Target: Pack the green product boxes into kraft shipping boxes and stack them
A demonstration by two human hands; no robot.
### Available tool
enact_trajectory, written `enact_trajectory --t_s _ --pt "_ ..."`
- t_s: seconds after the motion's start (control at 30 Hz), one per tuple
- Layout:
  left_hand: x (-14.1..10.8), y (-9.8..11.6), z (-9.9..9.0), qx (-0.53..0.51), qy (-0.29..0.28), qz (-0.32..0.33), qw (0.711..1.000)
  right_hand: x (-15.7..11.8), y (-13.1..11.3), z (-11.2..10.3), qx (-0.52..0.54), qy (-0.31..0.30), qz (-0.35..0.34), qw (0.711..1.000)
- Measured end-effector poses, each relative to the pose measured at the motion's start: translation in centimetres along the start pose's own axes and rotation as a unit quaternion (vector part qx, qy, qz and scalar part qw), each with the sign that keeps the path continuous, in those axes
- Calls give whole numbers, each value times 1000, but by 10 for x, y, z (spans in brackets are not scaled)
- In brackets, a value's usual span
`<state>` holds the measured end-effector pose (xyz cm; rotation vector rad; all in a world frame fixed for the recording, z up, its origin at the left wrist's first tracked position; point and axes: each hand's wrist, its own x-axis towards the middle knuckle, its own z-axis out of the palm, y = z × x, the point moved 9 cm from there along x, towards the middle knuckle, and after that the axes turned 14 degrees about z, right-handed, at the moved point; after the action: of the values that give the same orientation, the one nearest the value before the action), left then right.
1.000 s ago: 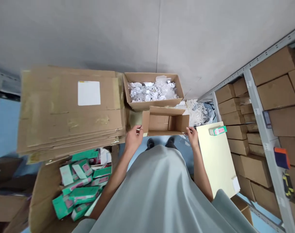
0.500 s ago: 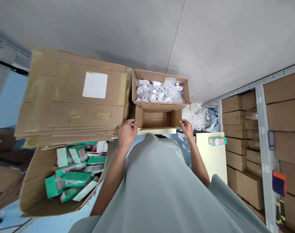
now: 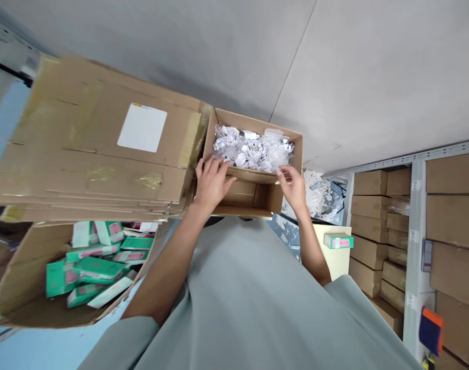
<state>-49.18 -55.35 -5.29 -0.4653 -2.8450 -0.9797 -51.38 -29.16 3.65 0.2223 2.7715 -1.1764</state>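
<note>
A cardboard box filled with crumpled printed paper and clear plastic (image 3: 253,149) stands against the wall. Right in front of it, a smaller open cardboard box (image 3: 259,196) shows its bare inside. My left hand (image 3: 213,182) is at the left end of the filled box's near rim, fingers spread and partly over the edge. At the right end of that same rim is my right hand (image 3: 293,186), thumb and forefinger apart near the edge. Neither hand visibly holds anything.
Flattened cartons (image 3: 103,133) are stacked on the left, above a large carton (image 3: 22,277) of green-and-white packets (image 3: 99,270). One green packet (image 3: 338,241) lies on a cream surface (image 3: 326,257). White shredded material (image 3: 319,198) sits behind it. Shelves of brown boxes (image 3: 455,216) line the right.
Both hands have left the sides of the smaller box and moved forward to the near rim of the filled box. The view has shifted and turned slightly.
</note>
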Motion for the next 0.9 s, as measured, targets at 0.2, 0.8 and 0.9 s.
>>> enact_trajectory --t_s 0.2,0.8,0.9 --pt "6 -20 14 17 -23 -4 1000 75 -31 82 -123 -101 -8 987" --pt "2 -20 8 -15 -12 22 1000 94 -33 97 -296 -80 35 951" --pt "1 -22 9 -34 -10 8 999 60 -30 53 -201 -31 39 978"
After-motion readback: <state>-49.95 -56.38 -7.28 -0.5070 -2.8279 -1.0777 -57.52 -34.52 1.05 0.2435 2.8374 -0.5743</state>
